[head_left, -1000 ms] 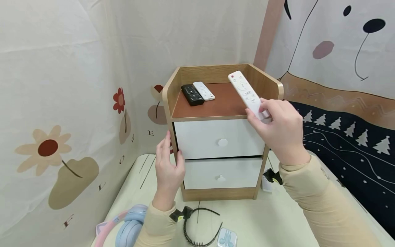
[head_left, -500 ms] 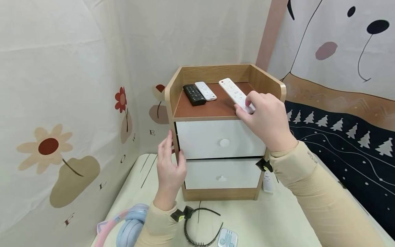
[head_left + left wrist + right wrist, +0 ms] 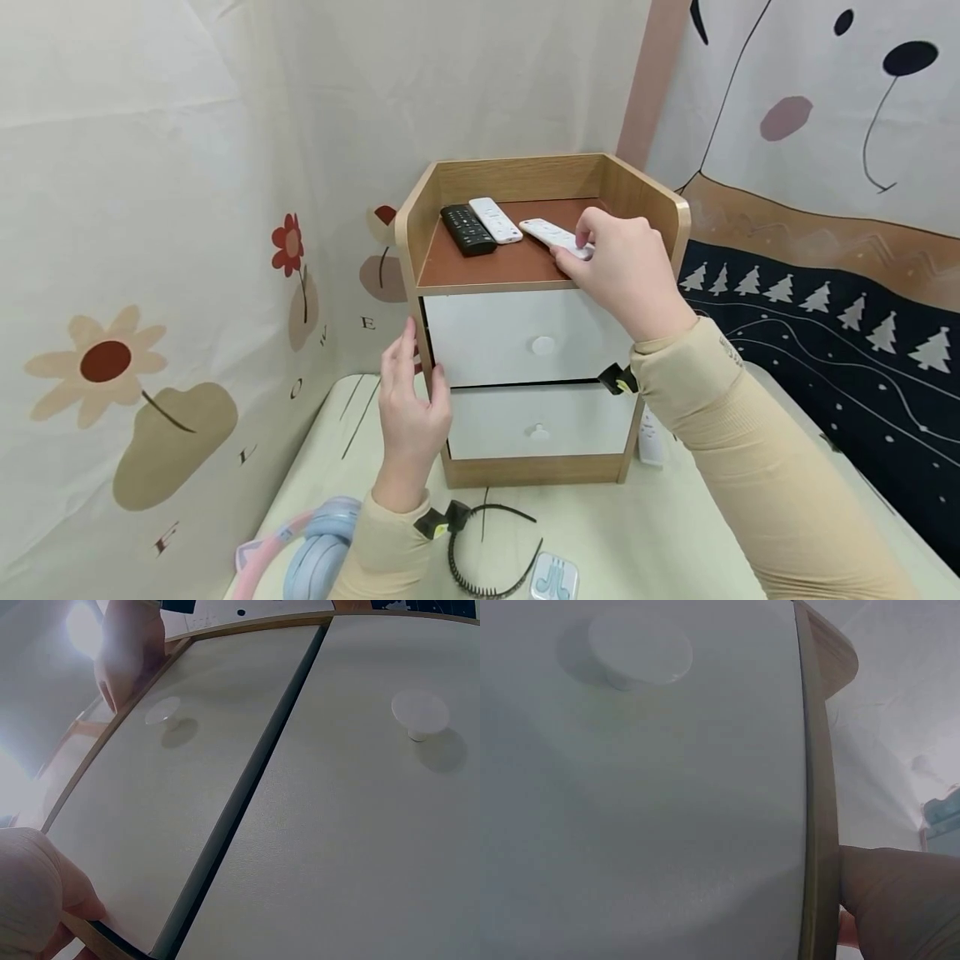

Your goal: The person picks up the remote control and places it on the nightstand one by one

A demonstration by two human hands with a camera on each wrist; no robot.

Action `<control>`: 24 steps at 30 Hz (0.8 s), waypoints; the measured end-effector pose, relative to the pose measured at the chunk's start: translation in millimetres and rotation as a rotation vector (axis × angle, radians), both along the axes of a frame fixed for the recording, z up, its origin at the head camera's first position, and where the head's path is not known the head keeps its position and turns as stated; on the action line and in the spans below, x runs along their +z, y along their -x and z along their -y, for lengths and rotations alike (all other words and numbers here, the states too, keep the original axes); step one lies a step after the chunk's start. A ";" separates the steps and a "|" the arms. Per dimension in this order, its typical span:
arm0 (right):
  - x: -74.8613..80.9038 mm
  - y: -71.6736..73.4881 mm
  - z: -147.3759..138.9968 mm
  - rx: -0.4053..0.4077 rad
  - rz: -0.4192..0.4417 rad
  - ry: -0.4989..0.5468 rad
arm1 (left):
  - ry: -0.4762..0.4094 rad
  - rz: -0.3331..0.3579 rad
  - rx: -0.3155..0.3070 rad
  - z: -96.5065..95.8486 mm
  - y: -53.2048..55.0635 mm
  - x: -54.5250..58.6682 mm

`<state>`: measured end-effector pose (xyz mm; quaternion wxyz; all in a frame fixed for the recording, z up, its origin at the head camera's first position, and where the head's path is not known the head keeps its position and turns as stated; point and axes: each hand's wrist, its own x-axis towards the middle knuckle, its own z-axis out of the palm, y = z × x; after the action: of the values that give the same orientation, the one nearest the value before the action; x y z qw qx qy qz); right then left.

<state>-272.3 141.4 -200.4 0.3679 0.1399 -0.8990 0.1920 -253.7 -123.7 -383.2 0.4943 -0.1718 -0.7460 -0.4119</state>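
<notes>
My right hand point(image 3: 626, 271) pinches the near end of a white remote control point(image 3: 553, 237) low over the brown top shelf point(image 3: 517, 265) of a small two-drawer cabinet. The remote's far end points left and back. Beside it on the shelf lie a second white remote point(image 3: 496, 222) and a black remote point(image 3: 468, 231), next to each other. My left hand point(image 3: 411, 408) rests on the cabinet's left side panel with straight fingers, its thumb near the front edge. In the left wrist view that thumb point(image 3: 79, 896) lies over the panel edge by the upper drawer point(image 3: 165, 772).
Both white drawers, with round knobs point(image 3: 542, 346), are pushed in. In front lie a black headband point(image 3: 452, 554), an earphone case point(image 3: 553, 578) and blue-and-pink headphones point(image 3: 318, 550). Another white remote point(image 3: 650, 440) lies by the cabinet's right side. Printed cloth surrounds everything.
My right hand has moved left and down with the white remote, from above the shelf's right side to low over the shelf. My left hand has stayed on the side panel.
</notes>
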 end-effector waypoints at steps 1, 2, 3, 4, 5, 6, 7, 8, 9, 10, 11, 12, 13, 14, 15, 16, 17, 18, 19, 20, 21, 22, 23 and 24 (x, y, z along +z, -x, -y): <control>1.2 1.0 1.3 -0.001 0.013 -0.004 | -0.001 0.000 0.000 0.0 -0.2 0.2; 2.5 1.7 2.3 -0.003 0.027 -0.009 | -0.004 0.005 -0.002 0.0 -0.6 0.5; 3.6 2.6 3.3 -0.006 0.041 -0.012 | -0.006 0.004 -0.004 -0.1 -0.9 0.8; 4.8 2.9 4.2 -0.012 0.057 -0.018 | -0.006 0.009 -0.004 -0.2 -1.2 1.2; 6.3 2.9 5.0 -0.017 0.075 -0.020 | -0.003 0.010 -0.002 -0.3 -1.3 1.3; 7.4 3.3 5.6 -0.024 0.092 -0.026 | -0.002 0.008 -0.001 -0.5 -1.3 1.3; 8.6 3.4 6.1 -0.029 0.109 -0.031 | -0.001 0.007 -0.001 -0.6 -1.1 1.3; 9.8 3.8 6.5 -0.033 0.123 -0.039 | -0.001 0.010 -0.002 -0.8 -0.9 1.4; 10.8 4.5 6.8 -0.037 0.137 -0.044 | 0.002 0.009 -0.001 -1.0 -0.7 1.3; 12.1 4.9 7.0 -0.038 0.150 -0.052 | 0.004 0.012 -0.001 -1.1 -0.4 1.1; 13.3 5.5 7.3 -0.039 0.161 -0.057 | 0.005 0.009 -0.002 -1.3 0.0 1.1; 14.4 6.5 7.6 -0.039 0.170 -0.064 | 0.005 0.003 -0.003 -1.4 0.3 1.0; 15.6 7.2 8.2 -0.037 0.180 -0.071 | 0.006 0.002 -0.003 -1.4 0.5 1.2; 16.9 8.3 8.9 -0.037 0.189 -0.076 | 0.007 -0.003 -0.002 -1.4 0.8 1.3; 18.2 9.6 9.7 -0.035 0.198 -0.080 | 0.008 -0.007 0.001 -1.3 1.1 1.3; 19.4 11.2 10.8 -0.032 0.204 -0.084 | 0.007 -0.012 0.003 -1.2 1.2 1.5; 20.3 13.2 12.0 -0.031 0.210 -0.088 | 0.007 -0.018 0.005 -1.0 1.4 1.4; 21.1 15.6 13.1 -0.027 0.213 -0.091 | 0.007 -0.022 0.009 -0.8 1.6 1.4; 22.0 18.0 14.4 -0.024 0.216 -0.095 | 0.006 -0.023 0.012 -0.5 1.6 1.6; 22.6 20.7 15.4 -0.021 0.220 -0.096 | 0.006 -0.026 0.013 -0.3 1.6 1.7; 22.9 23.6 16.2 -0.017 0.225 -0.098 | 0.005 -0.026 0.014 -0.1 1.3 1.8; 23.3 26.2 16.9 -0.014 0.233 -0.100 | 0.004 -0.025 0.013 -0.2 1.0 1.8; 23.7 28.8 17.3 -0.011 0.241 -0.103 | 0.004 -0.023 0.014 -0.3 0.7 1.8; 23.9 31.4 17.5 -0.008 0.252 -0.107 | 0.003 -0.020 0.013 -0.5 0.5 1.9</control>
<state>-303.7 123.8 -176.4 0.2450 0.1306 -0.9476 0.1583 -254.1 -123.1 -381.3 0.5042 -0.1716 -0.7427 -0.4059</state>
